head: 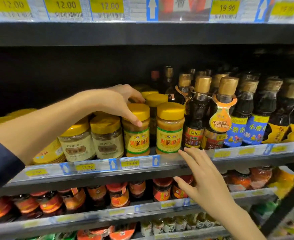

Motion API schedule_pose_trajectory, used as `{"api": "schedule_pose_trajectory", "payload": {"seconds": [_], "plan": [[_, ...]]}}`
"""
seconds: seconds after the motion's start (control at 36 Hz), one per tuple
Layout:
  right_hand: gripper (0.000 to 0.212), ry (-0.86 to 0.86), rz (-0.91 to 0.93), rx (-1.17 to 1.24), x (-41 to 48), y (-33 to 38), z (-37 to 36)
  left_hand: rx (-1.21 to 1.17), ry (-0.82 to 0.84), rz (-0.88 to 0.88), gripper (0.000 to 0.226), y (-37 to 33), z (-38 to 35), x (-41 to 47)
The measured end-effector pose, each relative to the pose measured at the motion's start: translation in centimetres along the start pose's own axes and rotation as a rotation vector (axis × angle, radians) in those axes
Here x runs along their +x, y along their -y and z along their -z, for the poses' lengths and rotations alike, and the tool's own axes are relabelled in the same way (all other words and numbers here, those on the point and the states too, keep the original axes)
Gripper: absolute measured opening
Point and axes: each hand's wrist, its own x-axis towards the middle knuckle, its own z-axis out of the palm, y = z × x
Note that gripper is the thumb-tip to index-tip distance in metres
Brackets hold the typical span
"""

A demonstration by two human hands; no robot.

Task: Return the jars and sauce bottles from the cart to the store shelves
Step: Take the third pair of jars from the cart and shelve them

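Note:
A yellow-lidded sesame paste jar (137, 130) stands at the front of the middle shelf (170, 161). My left hand (118, 103) reaches over from the left and grips it round the lid and shoulder, thumb on its front. A matching jar (170, 129) stands just to its right. My right hand (201, 177) hovers with spread fingers in front of the shelf edge, below that second jar, holding nothing. More yellow-lidded jars stand in a row behind.
Two paler yellow-lidded jars (92, 137) stand left of the gripped one. Dark sauce bottles with gold caps (243, 115) fill the shelf's right side. Red chilli jars (118, 194) line the shelf below. Price strips (63, 7) run overhead on the upper shelf.

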Motion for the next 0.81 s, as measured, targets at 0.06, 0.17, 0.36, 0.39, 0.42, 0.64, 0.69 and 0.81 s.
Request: {"api": "schedule_pose_trajectory", "payload": {"seconds": [0.06,0.17,0.36,0.39,0.42,0.64,0.69,0.81], "plan": [[0.062,0.016,0.027,-0.016,0.1,-0.3,0.1,0.049,-0.077,-0.005,0.079,-0.3,-0.4,-0.8],[0.063,0.038,0.069,-0.033,0.2,-0.5,0.6,0.119,-0.213,-0.028,0.075,-1.2,-1.6,-2.3],[0.068,0.126,0.073,0.018,0.2,-0.2,2.0,0.221,-0.361,-0.079,0.058,-2.4,-3.8,-7.2],[0.068,0.137,0.069,0.060,0.3,0.2,2.3,0.226,-0.356,-0.081,0.055,-2.4,-4.0,-8.3],[0.067,0.162,0.061,0.102,0.4,0.8,2.6,0.231,-0.347,-0.081,0.052,-2.3,-4.2,-9.5],[0.069,0.273,0.174,0.231,1.5,9.4,2.6,0.271,-0.274,0.157,0.054,2.1,-6.4,-22.4],[0.068,0.314,0.213,0.254,1.7,12.7,2.0,0.239,-0.257,0.268,0.057,3.3,-7.0,-26.4],[0.064,0.396,0.325,0.305,1.5,20.0,-0.1,0.202,-0.219,0.476,0.055,5.7,-8.2,-35.4]]}}
